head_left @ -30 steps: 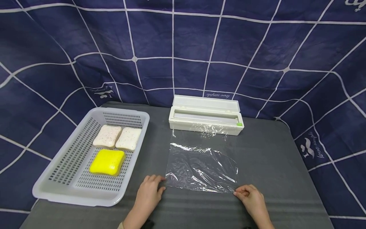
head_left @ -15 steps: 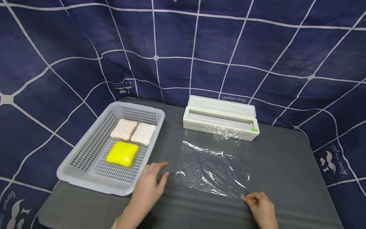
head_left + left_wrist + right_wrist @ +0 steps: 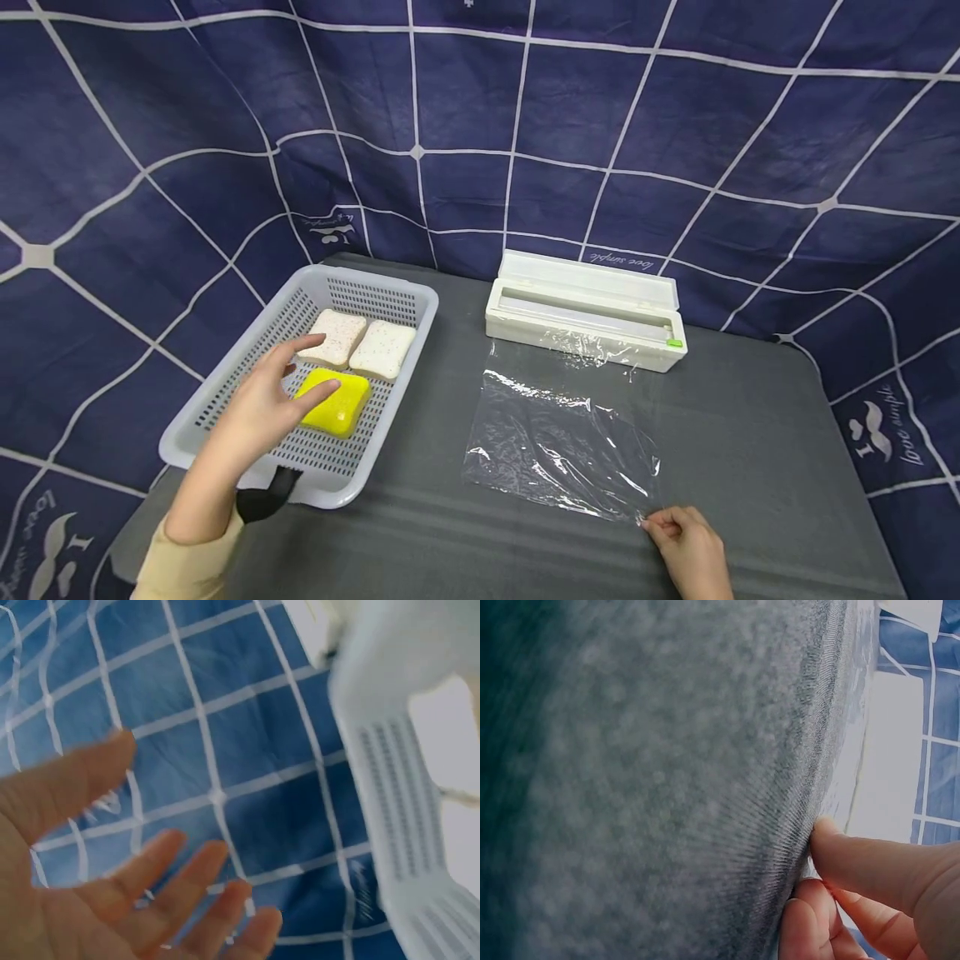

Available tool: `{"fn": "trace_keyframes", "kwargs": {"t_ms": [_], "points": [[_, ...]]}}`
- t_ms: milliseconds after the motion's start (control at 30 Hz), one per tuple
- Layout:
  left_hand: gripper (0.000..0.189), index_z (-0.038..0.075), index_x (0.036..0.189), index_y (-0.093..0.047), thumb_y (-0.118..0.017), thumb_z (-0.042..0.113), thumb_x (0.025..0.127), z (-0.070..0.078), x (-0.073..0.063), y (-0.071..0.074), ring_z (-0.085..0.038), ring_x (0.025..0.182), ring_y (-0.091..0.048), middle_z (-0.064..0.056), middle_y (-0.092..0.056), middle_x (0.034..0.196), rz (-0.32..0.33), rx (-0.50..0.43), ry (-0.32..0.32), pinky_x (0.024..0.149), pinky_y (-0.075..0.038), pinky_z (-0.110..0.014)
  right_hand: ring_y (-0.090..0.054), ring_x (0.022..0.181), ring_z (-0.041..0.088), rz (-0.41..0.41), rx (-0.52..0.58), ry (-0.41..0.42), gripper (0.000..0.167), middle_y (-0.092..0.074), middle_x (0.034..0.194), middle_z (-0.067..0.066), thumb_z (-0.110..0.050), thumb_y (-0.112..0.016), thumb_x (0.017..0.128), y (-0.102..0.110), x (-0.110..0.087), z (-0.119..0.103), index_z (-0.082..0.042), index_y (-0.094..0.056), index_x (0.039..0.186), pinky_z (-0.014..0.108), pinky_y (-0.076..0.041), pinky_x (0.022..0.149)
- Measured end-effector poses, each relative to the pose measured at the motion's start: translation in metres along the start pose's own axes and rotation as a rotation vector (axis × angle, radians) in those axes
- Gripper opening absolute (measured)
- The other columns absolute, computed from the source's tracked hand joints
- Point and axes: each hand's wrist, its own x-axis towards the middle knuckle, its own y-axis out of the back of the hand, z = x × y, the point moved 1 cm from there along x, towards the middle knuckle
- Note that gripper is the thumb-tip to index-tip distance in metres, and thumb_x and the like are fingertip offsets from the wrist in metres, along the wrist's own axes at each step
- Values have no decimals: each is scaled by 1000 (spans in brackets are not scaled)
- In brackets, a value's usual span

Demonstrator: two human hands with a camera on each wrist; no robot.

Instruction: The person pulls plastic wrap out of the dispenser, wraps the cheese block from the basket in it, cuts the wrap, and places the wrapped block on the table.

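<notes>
A sheet of clear plastic wrap [image 3: 558, 446] lies spread on the grey table, reaching from a white wrap dispenser box [image 3: 585, 333] with its lid up. At the sheet's near right corner my right hand [image 3: 690, 546] pinches the film between thumb and fingers. Over the grey plastic basket [image 3: 341, 492] hovers my left hand [image 3: 258, 400], fingers spread and holding nothing. Nearest to it is a yellow bread-slice-shaped piece [image 3: 347, 408], partly hidden behind the thumb. Behind that lie two pale speckled slices, a pinkish one [image 3: 341, 333] and a white one [image 3: 384, 348]. In the left wrist view the palm [image 3: 82, 922] shows bare.
A small green slider [image 3: 676, 342] sits at the right end of the dispenser. The basket's raised rim surrounds the slices. A dark blue checked cloth [image 3: 465, 108] hangs behind and beside the grey table [image 3: 420, 542].
My left hand has let go of the wrap's left corner and moved left over the basket. My right hand stays at its corner. The head view has turned slightly left.
</notes>
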Motion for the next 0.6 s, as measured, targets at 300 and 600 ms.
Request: {"fn": "trace_keyframes", "kwargs": {"t_ms": [300,600], "points": [[79,-7,147,-32,-76,16,86,-65,49,14,-53,138,-28,-32,-32,151,-271,-90,-36,106,-29,-71,-41,57,-9,14,3,9,24,-50,64,-9,-6,-87,66,0,0,1,-15,-65,64,15,-37,55],[82,-1,145,-39,-80,23,78,-108,78,0,-57,134,-30,-36,-31,149,-524,51,47,101,-33,-73,-42,57,-9,17,10,7,24,-50,64,-9,-6,-87,66,-1,0,1,-16,-65,64,14,-37,55]]}}
